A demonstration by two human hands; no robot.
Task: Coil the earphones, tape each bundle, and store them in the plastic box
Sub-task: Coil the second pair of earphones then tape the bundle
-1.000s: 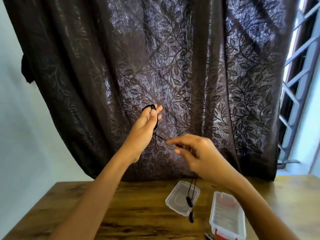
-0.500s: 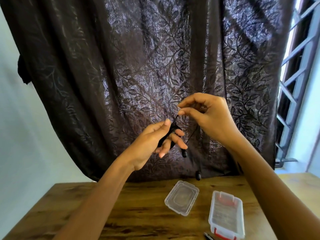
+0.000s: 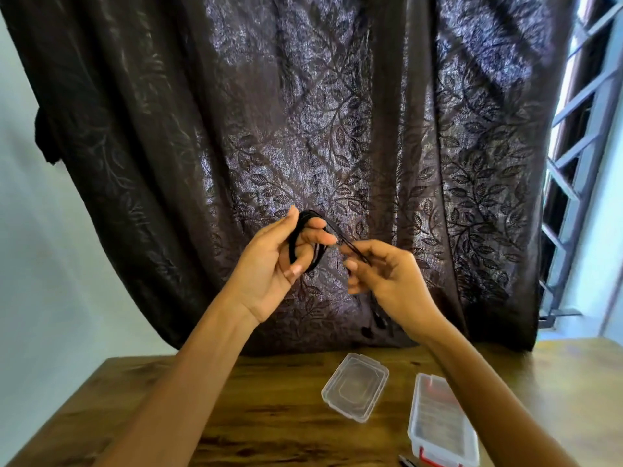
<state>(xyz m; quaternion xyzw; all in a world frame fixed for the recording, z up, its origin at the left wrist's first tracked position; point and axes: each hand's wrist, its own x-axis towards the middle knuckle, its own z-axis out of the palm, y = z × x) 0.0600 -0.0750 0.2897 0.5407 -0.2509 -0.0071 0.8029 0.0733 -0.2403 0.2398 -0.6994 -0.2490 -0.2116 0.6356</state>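
The left hand point(image 3: 266, 267) grips the earphones point(image 3: 294, 241) coiled round it above the worktop point(image 3: 236, 416), the right hand point(image 3: 391, 278) pinching their loose end; any slack there could let the loops slip off and unravel.

The left hand point(image 3: 269, 264) and right hand point(image 3: 391, 281) are bare. The left forearm point(image 3: 188, 382) and right forearm point(image 3: 488, 399) are bare along their full visible length, wrist to frame edge.

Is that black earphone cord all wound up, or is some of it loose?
Partly wound. Loops of the earphone cord circle fingers of the left hand, a strand runs to the right hand, and the earbuds dangle below it.
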